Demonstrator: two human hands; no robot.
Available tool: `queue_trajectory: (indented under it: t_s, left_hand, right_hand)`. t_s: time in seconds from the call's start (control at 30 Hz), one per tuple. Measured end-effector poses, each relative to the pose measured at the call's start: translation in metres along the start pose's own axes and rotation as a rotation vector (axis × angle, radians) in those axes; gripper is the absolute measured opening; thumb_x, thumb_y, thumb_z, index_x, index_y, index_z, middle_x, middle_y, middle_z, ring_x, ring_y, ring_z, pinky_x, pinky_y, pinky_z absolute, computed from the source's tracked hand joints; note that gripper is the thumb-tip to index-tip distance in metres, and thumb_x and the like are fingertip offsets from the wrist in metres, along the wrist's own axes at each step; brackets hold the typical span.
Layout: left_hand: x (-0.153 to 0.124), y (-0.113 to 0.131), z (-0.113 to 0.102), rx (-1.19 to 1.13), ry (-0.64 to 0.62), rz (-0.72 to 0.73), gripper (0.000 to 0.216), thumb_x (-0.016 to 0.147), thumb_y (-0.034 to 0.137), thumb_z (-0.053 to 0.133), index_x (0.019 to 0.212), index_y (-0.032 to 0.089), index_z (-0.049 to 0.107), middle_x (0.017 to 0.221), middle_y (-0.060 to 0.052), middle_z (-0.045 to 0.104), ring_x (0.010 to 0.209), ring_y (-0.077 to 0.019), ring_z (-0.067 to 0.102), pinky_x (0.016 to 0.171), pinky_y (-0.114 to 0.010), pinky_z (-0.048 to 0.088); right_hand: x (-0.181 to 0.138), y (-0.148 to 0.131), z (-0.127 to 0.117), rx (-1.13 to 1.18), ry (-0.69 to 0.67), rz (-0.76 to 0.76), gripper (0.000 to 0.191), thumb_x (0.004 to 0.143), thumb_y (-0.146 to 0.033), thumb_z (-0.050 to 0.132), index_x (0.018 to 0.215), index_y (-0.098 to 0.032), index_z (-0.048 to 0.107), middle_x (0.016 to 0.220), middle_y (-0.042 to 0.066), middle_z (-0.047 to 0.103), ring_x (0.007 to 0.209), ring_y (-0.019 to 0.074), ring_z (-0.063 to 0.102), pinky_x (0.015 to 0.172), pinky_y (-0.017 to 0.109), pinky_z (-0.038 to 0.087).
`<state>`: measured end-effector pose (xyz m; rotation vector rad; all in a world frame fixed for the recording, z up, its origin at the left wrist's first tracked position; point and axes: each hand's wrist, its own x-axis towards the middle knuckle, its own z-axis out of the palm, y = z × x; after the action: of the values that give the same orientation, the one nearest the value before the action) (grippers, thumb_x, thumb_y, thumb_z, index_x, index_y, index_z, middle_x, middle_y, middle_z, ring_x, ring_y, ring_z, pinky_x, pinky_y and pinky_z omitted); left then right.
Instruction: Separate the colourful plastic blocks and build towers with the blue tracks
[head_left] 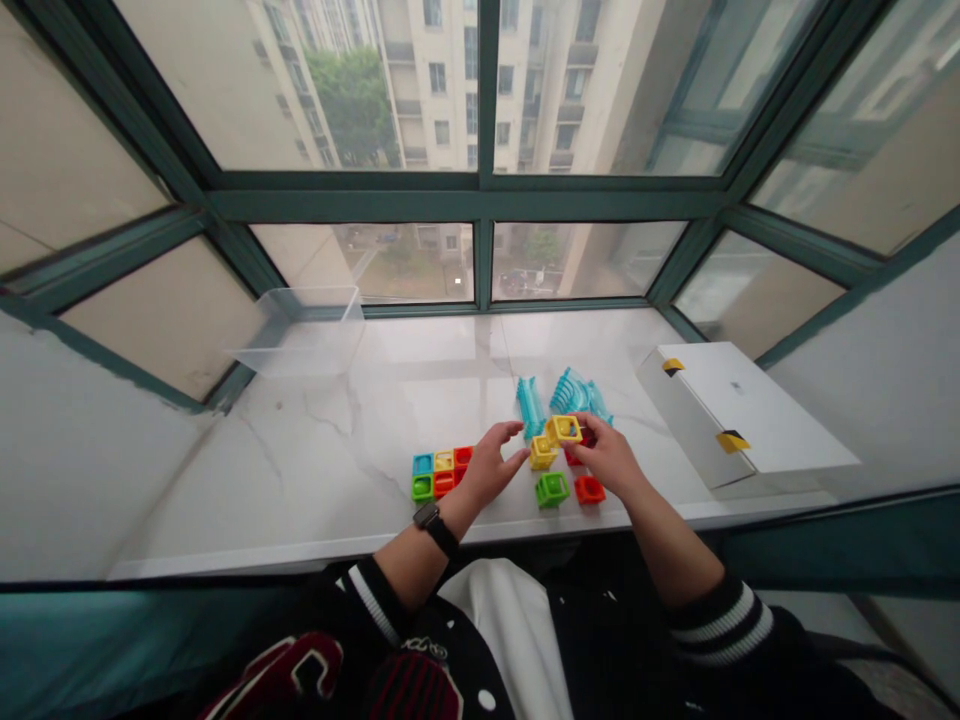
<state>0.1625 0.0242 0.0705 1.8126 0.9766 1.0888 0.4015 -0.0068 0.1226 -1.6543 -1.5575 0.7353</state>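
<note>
Near the sill's (337,440) front edge, the right hand (611,460) pinches a yellow cube (565,429) just above a yellow block (541,453), with the open left hand (487,468) just left of it.

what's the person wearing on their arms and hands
The left hand and right hand are bare, without gloves. A black smartwatch with a dark band is on the left wrist. Both black jacket sleeves end in ribbed cuffs with white stripes.

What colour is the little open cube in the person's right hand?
Yellow: the cube is held by the right hand; the head view shows it best.
</note>
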Motion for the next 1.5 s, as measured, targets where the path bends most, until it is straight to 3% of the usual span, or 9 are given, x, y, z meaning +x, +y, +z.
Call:
queue_trajectory:
  t_s: [0.17,0.33,0.63,1.5]
  left_hand:
    - [0.015,-0.031,0.023,0.162,-0.115,-0.087,0.055,0.082,0.022,0.081,0.133,0.019,0.061,0.132,-0.016,0.067,0.113,-0.0292,0.069,0.102,-0.051,0.057]
    - [0.022,-0.044,0.037,0.308,-0.216,-0.143,0.062,0.076,0.021,0.085,0.132,0.019,0.059,0.133,-0.015,0.067,0.116,-0.0302,0.069,0.103,-0.046,0.055]
    - [0.021,-0.044,0.040,0.338,-0.272,-0.113,0.040,0.081,0.029,0.080,0.117,0.021,0.065,0.116,-0.006,0.074,0.107,-0.0259,0.070,0.094,-0.037,0.054]
    - [0.021,-0.040,0.039,0.415,-0.289,-0.094,0.034,0.084,0.031,0.076,0.116,0.022,0.067,0.115,-0.006,0.075,0.107,-0.0257,0.071,0.092,-0.035,0.053]
  right_hand:
    - [0.006,0.012,0.000,-0.161,0.021,-0.015,0.040,0.082,-0.027,0.071,0.121,-0.025,0.069,0.113,0.005,0.077,0.091,0.0230,0.071,0.087,0.039,0.056]
    - [0.010,0.019,0.013,-0.320,0.020,-0.068,0.040,0.083,-0.025,0.073,0.122,-0.024,0.071,0.117,0.006,0.076,0.105,0.0255,0.068,0.096,0.040,0.051]
    - [0.014,0.022,0.025,-0.406,-0.040,-0.075,0.039,0.085,-0.025,0.075,0.124,-0.023,0.072,0.112,0.008,0.077,0.102,0.0267,0.066,0.091,0.037,0.048]
    - [0.011,0.030,0.031,-0.562,-0.073,-0.128,0.036,0.090,-0.033,0.075,0.125,-0.024,0.070,0.108,0.009,0.077,0.103,0.0299,0.065,0.086,0.039,0.043]
